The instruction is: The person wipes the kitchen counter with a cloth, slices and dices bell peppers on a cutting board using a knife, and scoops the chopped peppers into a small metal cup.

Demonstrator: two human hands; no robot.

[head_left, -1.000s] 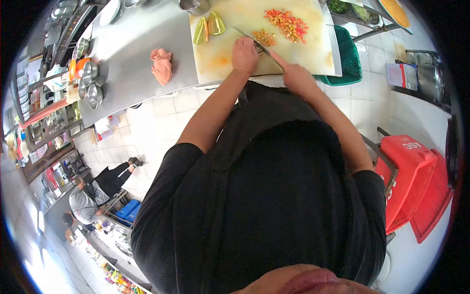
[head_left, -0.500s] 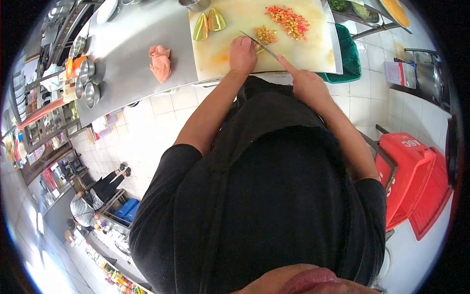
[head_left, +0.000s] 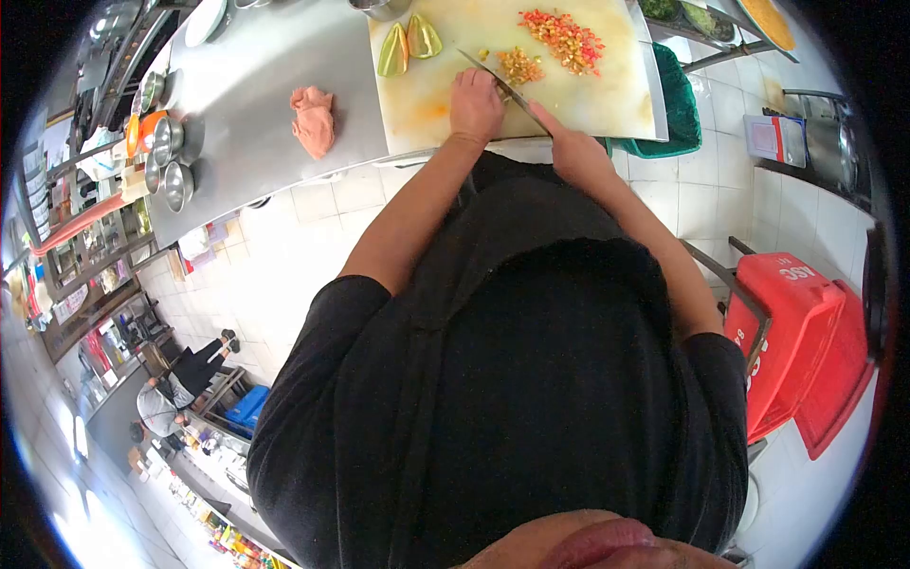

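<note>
My right hand (head_left: 580, 155) is closed round the handle of a kitchen knife (head_left: 490, 71), its blade pointing away to the upper left over the cutting board (head_left: 417, 116). Fingers curled, my left hand (head_left: 477, 104) presses pepper strips to the board right beside the blade; the hand and knife hide most of them. Just past the blade lies a small heap of diced green-yellow pepper (head_left: 520, 66). A larger heap of red and yellowish diced pepper (head_left: 566, 42) sits farther back. Two green pepper pieces (head_left: 393, 51) rest at the board's far left.
A crumpled pink cloth (head_left: 312, 121) lies on the steel counter (head_left: 256, 104). Metal bowls (head_left: 177, 186) stand at its left end. A green bin (head_left: 679, 104) is right of the board, and a red bin (head_left: 791, 332) is on my right. A person (head_left: 166, 403) is far off at left.
My right hand and the knife have shifted up and left, bringing the blade closer along my left fingers. My left hand stays at nearly the same spot. The view has shifted slightly.
</note>
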